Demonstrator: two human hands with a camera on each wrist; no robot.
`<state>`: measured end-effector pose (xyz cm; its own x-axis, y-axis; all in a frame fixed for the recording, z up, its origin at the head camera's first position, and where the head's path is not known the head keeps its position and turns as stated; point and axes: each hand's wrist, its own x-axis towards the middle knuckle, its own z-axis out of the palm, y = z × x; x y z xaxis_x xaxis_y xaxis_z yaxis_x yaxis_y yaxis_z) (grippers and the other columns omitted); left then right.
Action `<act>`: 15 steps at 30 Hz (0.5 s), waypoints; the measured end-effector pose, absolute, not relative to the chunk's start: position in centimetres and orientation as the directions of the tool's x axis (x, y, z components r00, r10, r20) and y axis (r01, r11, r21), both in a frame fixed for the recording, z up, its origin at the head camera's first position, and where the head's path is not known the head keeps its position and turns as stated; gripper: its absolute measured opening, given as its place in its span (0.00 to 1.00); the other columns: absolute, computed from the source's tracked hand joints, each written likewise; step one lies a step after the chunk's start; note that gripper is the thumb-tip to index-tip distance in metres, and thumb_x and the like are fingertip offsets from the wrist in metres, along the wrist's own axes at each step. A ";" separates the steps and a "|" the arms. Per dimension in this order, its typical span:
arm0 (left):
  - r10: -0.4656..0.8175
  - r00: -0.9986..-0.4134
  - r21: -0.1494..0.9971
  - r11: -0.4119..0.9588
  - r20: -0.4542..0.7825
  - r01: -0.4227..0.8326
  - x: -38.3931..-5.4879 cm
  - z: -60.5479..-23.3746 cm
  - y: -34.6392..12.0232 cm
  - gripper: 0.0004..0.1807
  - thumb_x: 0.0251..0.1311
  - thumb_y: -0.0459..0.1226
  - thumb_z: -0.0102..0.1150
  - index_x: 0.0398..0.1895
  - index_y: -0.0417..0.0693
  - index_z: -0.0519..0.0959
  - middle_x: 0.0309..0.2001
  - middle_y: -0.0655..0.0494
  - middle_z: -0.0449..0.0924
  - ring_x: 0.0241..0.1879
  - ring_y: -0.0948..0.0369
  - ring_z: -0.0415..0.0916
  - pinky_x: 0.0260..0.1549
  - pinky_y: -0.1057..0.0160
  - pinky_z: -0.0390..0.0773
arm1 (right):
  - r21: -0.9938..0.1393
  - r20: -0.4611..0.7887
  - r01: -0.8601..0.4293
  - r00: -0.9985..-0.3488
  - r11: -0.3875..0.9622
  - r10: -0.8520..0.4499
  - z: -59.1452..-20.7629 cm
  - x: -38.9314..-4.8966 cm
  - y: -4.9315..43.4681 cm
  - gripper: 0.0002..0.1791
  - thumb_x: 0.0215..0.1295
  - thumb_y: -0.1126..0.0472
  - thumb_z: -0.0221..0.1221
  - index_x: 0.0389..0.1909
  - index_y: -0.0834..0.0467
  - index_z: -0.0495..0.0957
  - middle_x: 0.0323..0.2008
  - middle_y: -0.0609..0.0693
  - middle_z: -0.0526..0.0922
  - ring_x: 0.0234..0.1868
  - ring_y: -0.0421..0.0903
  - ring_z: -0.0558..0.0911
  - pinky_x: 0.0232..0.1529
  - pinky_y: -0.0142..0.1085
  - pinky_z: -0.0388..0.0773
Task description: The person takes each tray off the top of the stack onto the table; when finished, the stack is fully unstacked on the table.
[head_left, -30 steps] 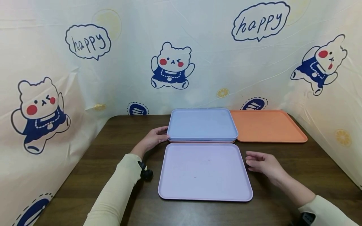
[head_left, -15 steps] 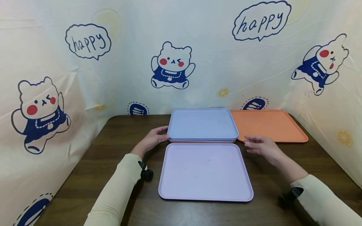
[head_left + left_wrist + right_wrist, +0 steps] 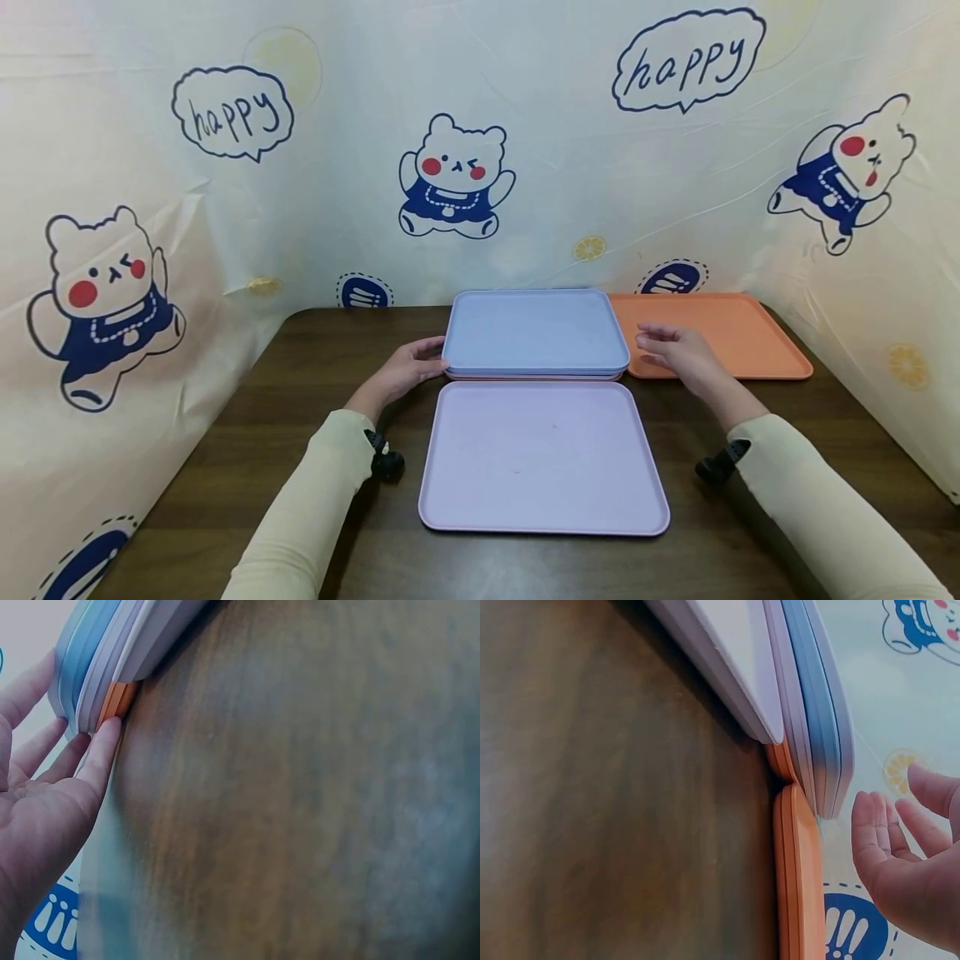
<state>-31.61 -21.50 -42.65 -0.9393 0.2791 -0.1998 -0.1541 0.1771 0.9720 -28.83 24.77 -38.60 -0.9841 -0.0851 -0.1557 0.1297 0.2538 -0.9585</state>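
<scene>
A stack of trays with a blue tray (image 3: 536,329) on top stands at the back of the table; lilac and orange edges show beneath it in the wrist views. My left hand (image 3: 405,368) touches the stack's left side, its fingertips against the tray edges (image 3: 97,667). Over the left part of a separate orange tray (image 3: 738,333), my right hand (image 3: 681,354) hovers with loosely bent fingers. In the right wrist view a gap shows between those fingers (image 3: 870,832) and the blue trays (image 3: 817,697), and the hand holds nothing.
In front of the stack lies a lilac tray (image 3: 543,458), its back edge close to the stack. All the trays rest on a dark wooden table (image 3: 300,433). A printed cloth (image 3: 330,192) hangs behind and at both sides.
My right hand has moved away from the lilac tray's right side, forward and slightly left, to above the orange tray. The left hand and the trays have stayed in place.
</scene>
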 end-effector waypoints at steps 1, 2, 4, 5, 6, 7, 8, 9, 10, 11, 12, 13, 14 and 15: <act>0.281 -0.939 0.973 0.176 -0.198 -0.152 -31.7 -42.7 -21.5 0.38 0.61 0.35 0.65 0.73 0.47 0.60 0.71 0.46 0.59 0.68 0.50 0.60 0.62 0.54 0.66 | -0.960 -0.153 0.129 -0.985 0.248 -0.082 -38.6 -29.2 24.7 0.32 0.71 0.56 0.58 0.71 0.61 0.61 0.66 0.63 0.66 0.64 0.58 0.70 0.60 0.46 0.70; 0.284 -0.939 0.973 0.175 -0.196 -0.150 -31.7 -42.7 -21.5 0.38 0.61 0.36 0.65 0.73 0.47 0.60 0.71 0.46 0.59 0.68 0.50 0.59 0.62 0.54 0.66 | -0.960 -0.152 0.128 -0.985 0.248 -0.080 -38.7 -29.6 24.6 0.32 0.71 0.56 0.57 0.71 0.61 0.61 0.66 0.63 0.66 0.64 0.58 0.70 0.60 0.46 0.70; 0.289 -0.938 0.974 0.175 -0.192 -0.146 -31.8 -42.7 -21.5 0.38 0.61 0.36 0.65 0.73 0.46 0.60 0.71 0.45 0.58 0.68 0.49 0.59 0.63 0.54 0.66 | -0.959 -0.154 0.131 -0.985 0.253 -0.073 -38.8 -30.4 24.4 0.32 0.71 0.56 0.57 0.72 0.61 0.60 0.66 0.63 0.66 0.64 0.58 0.70 0.60 0.45 0.70; 0.290 -0.937 0.974 0.173 -0.192 -0.146 -31.8 -42.8 -21.6 0.38 0.61 0.36 0.65 0.73 0.46 0.60 0.71 0.45 0.58 0.68 0.49 0.59 0.63 0.54 0.66 | -0.957 -0.156 0.134 -0.985 0.256 -0.068 -38.8 -30.7 24.3 0.32 0.71 0.56 0.57 0.72 0.60 0.60 0.66 0.62 0.66 0.64 0.57 0.69 0.60 0.45 0.70; 0.290 -0.937 0.974 0.174 -0.194 -0.148 -31.8 -42.8 -21.6 0.38 0.62 0.36 0.65 0.73 0.46 0.60 0.71 0.45 0.58 0.68 0.49 0.59 0.63 0.54 0.66 | -0.958 -0.160 0.139 -0.985 0.252 -0.063 -38.8 -31.1 24.2 0.33 0.71 0.56 0.57 0.72 0.60 0.60 0.66 0.62 0.65 0.64 0.57 0.69 0.61 0.46 0.70; 0.289 -0.937 0.973 0.173 -0.196 -0.150 -31.8 -42.8 -21.6 0.38 0.62 0.36 0.65 0.73 0.46 0.60 0.71 0.45 0.58 0.68 0.50 0.60 0.62 0.54 0.66 | -0.956 -0.167 0.147 -0.984 0.255 -0.057 -38.9 -31.4 24.1 0.33 0.71 0.55 0.57 0.72 0.59 0.60 0.66 0.62 0.65 0.65 0.57 0.68 0.61 0.46 0.69; 0.288 -0.937 0.973 0.173 -0.197 -0.152 -31.8 -42.8 -21.6 0.38 0.62 0.36 0.65 0.73 0.46 0.60 0.71 0.45 0.59 0.68 0.50 0.60 0.62 0.54 0.66 | -0.953 -0.175 0.156 -0.983 0.258 -0.052 -38.8 -31.7 24.0 0.33 0.71 0.55 0.57 0.73 0.59 0.59 0.67 0.62 0.65 0.65 0.57 0.68 0.62 0.46 0.69; 0.284 -0.938 0.973 0.173 -0.200 -0.155 -31.9 -42.9 -21.6 0.38 0.61 0.36 0.65 0.73 0.46 0.60 0.71 0.45 0.59 0.68 0.50 0.60 0.62 0.54 0.66 | -0.951 -0.184 0.165 -0.982 0.263 -0.048 -38.8 -31.9 23.8 0.33 0.71 0.55 0.57 0.73 0.58 0.59 0.67 0.62 0.65 0.66 0.57 0.67 0.63 0.47 0.68; 0.282 -0.938 0.972 0.173 -0.203 -0.158 -31.8 -42.9 -21.6 0.38 0.61 0.36 0.65 0.73 0.46 0.60 0.71 0.45 0.59 0.68 0.50 0.60 0.62 0.54 0.67 | -0.948 -0.193 0.175 -0.980 0.267 -0.042 -38.8 -32.1 23.7 0.33 0.71 0.55 0.57 0.73 0.58 0.59 0.67 0.62 0.64 0.66 0.58 0.67 0.64 0.47 0.67; 0.277 -0.939 0.971 0.174 -0.205 -0.161 -31.9 -42.9 -21.6 0.38 0.61 0.36 0.65 0.73 0.47 0.61 0.71 0.46 0.60 0.68 0.51 0.61 0.62 0.54 0.67 | -0.947 -0.201 0.184 -0.979 0.264 -0.039 -38.8 -32.3 23.5 0.32 0.71 0.56 0.56 0.73 0.57 0.59 0.67 0.62 0.64 0.66 0.58 0.67 0.64 0.48 0.66; 0.273 -0.939 0.971 0.178 -0.207 -0.162 -31.9 -42.9 -21.6 0.38 0.61 0.36 0.65 0.73 0.47 0.61 0.71 0.46 0.60 0.67 0.51 0.61 0.62 0.55 0.67 | -0.943 -0.212 0.195 -0.976 0.270 -0.038 -38.8 -32.5 23.4 0.32 0.72 0.56 0.56 0.73 0.57 0.58 0.68 0.62 0.64 0.66 0.58 0.67 0.64 0.48 0.66; 0.271 -0.940 0.970 0.179 -0.208 -0.163 -31.9 -42.9 -21.6 0.38 0.61 0.36 0.65 0.73 0.47 0.61 0.70 0.46 0.60 0.67 0.51 0.62 0.61 0.55 0.68 | -0.939 -0.221 0.202 -0.975 0.278 -0.039 -38.8 -32.7 23.3 0.32 0.72 0.56 0.55 0.74 0.57 0.58 0.68 0.62 0.64 0.66 0.58 0.67 0.65 0.48 0.65; 0.271 -0.940 0.970 0.185 -0.207 -0.161 -31.8 -42.9 -21.6 0.38 0.61 0.36 0.66 0.73 0.47 0.61 0.70 0.46 0.60 0.67 0.51 0.62 0.61 0.55 0.68 | -0.940 -0.224 0.204 -0.974 0.274 -0.043 -38.9 -32.9 23.1 0.33 0.72 0.57 0.55 0.74 0.58 0.57 0.68 0.63 0.63 0.66 0.58 0.68 0.65 0.48 0.65; 0.269 -0.940 0.969 0.186 -0.209 -0.162 -31.8 -42.9 -21.6 0.38 0.60 0.36 0.66 0.73 0.47 0.61 0.70 0.46 0.61 0.67 0.51 0.62 0.61 0.55 0.68 | -0.940 -0.228 0.208 -0.973 0.271 -0.045 -39.0 -33.1 23.0 0.32 0.72 0.58 0.55 0.74 0.58 0.57 0.68 0.63 0.62 0.65 0.58 0.68 0.64 0.48 0.66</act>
